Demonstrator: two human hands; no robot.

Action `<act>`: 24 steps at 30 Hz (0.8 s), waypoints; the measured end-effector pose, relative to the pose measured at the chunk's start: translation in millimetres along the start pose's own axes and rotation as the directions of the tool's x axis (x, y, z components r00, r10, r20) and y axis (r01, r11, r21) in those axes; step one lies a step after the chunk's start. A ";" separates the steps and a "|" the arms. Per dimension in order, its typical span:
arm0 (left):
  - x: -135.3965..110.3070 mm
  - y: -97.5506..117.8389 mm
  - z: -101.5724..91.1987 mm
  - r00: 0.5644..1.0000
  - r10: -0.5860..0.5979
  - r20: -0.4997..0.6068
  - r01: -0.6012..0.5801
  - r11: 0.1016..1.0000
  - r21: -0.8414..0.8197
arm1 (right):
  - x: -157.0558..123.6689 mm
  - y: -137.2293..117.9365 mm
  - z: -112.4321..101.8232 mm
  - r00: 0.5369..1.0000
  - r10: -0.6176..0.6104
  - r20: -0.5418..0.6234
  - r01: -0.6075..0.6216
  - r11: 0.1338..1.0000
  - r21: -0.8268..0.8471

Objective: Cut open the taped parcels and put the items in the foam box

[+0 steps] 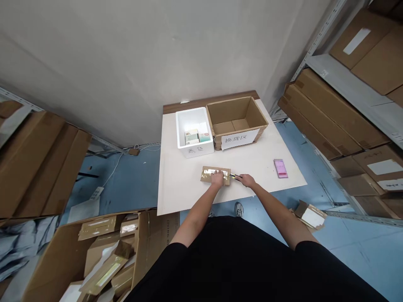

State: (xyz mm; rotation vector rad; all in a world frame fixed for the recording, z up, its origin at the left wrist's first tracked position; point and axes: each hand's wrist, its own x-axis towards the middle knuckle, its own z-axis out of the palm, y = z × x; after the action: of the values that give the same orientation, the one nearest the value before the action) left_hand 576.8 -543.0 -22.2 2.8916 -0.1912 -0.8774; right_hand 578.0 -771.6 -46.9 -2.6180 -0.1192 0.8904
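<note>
A small flat cardboard box [206, 173], wrapped in shiny tape, lies near the front of the white-covered table [176, 184]. My left hand [217, 178] grips its middle and holds it down against the tabletop. At the box's right end, my right hand [247, 180] is closed around a slim black-and-yellow tool [234, 176]. The tool's tip meets or nearly meets the box edge; its exact kind is too small to make out. Behind the box stands a white foam bin [198, 150] with several small cartons [191, 135] inside.
An open cardboard carton [261, 121] with a handwritten label stands beside the foam bin. A pink pixelated item [280, 168] lies at the table's right. A large carton [143, 247] of parcels sits at lower left. Shelves [349, 79] with boxes flank the right; an opened box [310, 216] lies on the floor.
</note>
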 end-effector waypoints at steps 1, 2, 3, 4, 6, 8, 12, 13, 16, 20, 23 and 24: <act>0.3 0.0 0.2 1.000 0.002 -0.004 -0.002 1.000 -0.001 | 2.3 0.2 -1.8 1.000 -0.010 -0.004 0.010 0.999 -0.032; 0.7 -0.1 0.6 1.000 0.005 -0.009 -0.005 1.000 -0.002 | 4.9 0.7 -4.1 1.000 -0.023 0.001 0.023 0.998 -0.066; 1.0 -0.4 1.3 1.000 0.007 -0.015 -0.007 1.000 -0.003 | 7.4 1.4 -6.8 0.999 -0.037 0.013 0.038 0.995 -0.095; 1.2 -0.7 2.1 1.000 0.009 -0.020 -0.009 1.000 -0.005 | 9.7 2.4 -9.6 0.998 -0.050 0.034 0.054 0.992 -0.118; 1.3 -1.6 3.9 1.000 0.015 -0.028 -0.015 1.000 -0.010 | 12.5 4.4 -13.9 0.995 -0.067 0.077 0.077 0.987 -0.142; 0.8 -2.6 5.3 0.999 0.024 -0.030 -0.024 1.000 -0.015 | 11.6 5.8 -15.2 0.993 -0.071 0.095 0.084 0.986 -0.141; 0.0 -5.8 3.9 0.998 0.054 -0.028 -0.055 0.998 -0.027 | -3.4 6.2 -8.1 0.999 0.000 0.042 0.001 1.000 -0.020; 0.4 -7.5 2.4 0.998 0.061 -0.029 -0.062 0.997 -0.040 | -9.2 6.0 -5.0 0.999 0.027 0.029 -0.028 0.998 0.055; 3.8 -17.0 -3.3 0.995 0.064 -0.083 -0.072 0.992 -0.100 | -27.0 4.1 6.0 0.997 0.073 -0.020 -0.064 0.952 0.300; 14.4 -36.4 -6.9 0.981 0.080 -0.174 -0.098 0.991 -0.096 | -42.2 -3.9 24.4 0.988 0.081 -0.130 -0.029 0.931 0.363; 23.0 -47.1 -3.3 0.986 0.097 -0.138 -0.109 0.991 -0.082 | -46.7 -10.5 38.6 0.983 0.016 -0.183 0.033 0.964 0.263; 25.0 -49.3 -1.1 0.985 0.105 -0.139 -0.117 0.990 -0.079 | -47.4 -12.1 42.6 0.983 -0.001 -0.183 0.043 0.973 0.228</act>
State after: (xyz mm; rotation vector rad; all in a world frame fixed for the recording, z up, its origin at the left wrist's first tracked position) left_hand 602.3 -498.2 -42.1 2.8150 -0.2907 -0.6529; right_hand 514.9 -756.2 -46.4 -2.4592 0.0042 0.6123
